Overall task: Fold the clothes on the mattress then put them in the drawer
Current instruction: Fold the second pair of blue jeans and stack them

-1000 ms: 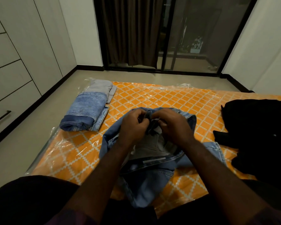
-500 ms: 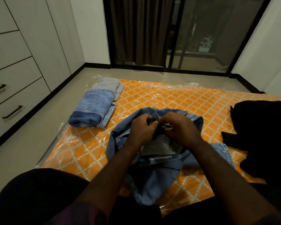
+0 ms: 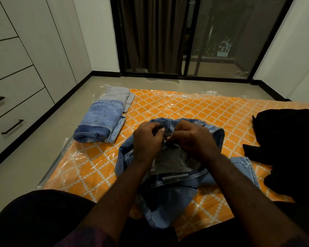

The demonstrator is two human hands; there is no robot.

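Jeans (image 3: 168, 202) are lying unfolded at the near middle of the mattress (image 3: 194, 111). Left hand (image 3: 146, 139) and right hand (image 3: 193, 139) are pinching the waistband front, fingers curled on denim, close together. Folded clothes (image 3: 102, 120) are sitting at the far left corner. Black garment (image 3: 292, 148) is lying at the right edge. Drawers (image 3: 16, 111) are standing closed on the left.
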